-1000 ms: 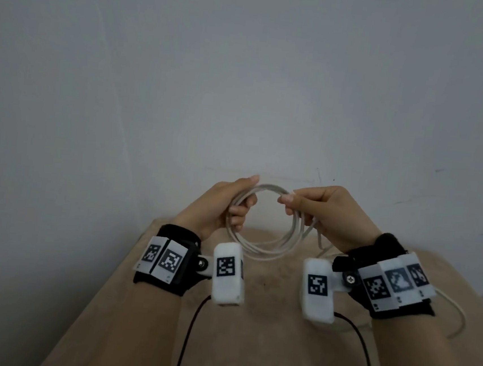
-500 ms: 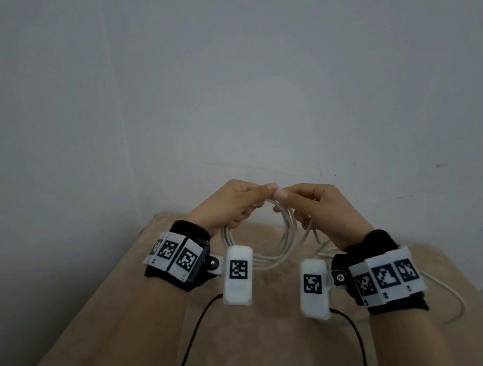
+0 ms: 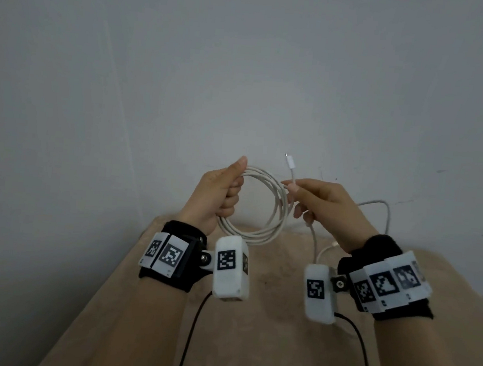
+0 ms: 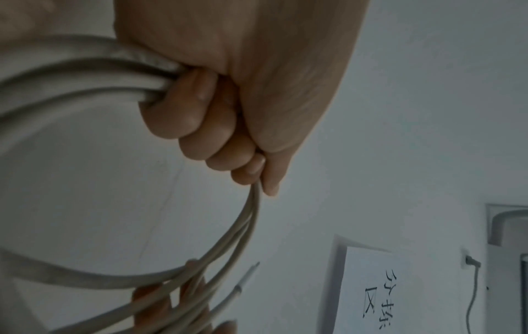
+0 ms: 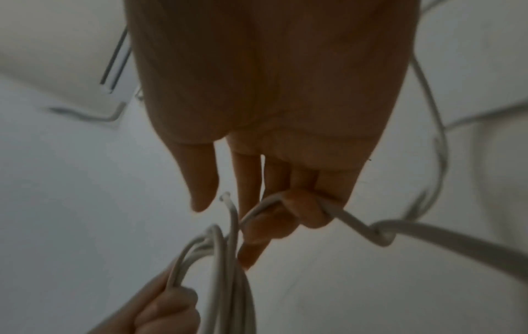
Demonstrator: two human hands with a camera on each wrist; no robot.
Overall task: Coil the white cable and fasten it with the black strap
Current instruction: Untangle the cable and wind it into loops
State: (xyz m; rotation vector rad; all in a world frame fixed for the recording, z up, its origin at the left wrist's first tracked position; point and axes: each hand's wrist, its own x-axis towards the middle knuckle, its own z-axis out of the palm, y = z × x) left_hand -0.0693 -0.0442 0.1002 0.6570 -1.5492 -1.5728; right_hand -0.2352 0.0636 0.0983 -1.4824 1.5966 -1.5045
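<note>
The white cable (image 3: 273, 203) hangs in several round loops between my hands, above the beige table (image 3: 262, 347). My left hand (image 3: 221, 192) grips the left side of the coil in a fist; the left wrist view shows its fingers (image 4: 200, 122) curled round the strands (image 4: 85, 67). My right hand (image 3: 321, 202) pinches the cable near its free end, and the plug (image 3: 290, 161) sticks up above the fingers. In the right wrist view a curled finger (image 5: 308, 212) hooks the cable (image 5: 357, 223). A loose length (image 3: 379, 205) trails off to the right. No black strap is visible.
A pale wall (image 3: 244, 80) stands close behind the table. Black wires (image 3: 190, 334) run from the wrist cameras down over the tabletop. A paper sign (image 4: 377, 291) with writing and a wall socket (image 4: 471, 263) show in the left wrist view.
My hands have drawn apart after meeting at the top of the coil. The left hand has moved left with the loops, and the plug end now stands up above the right hand.
</note>
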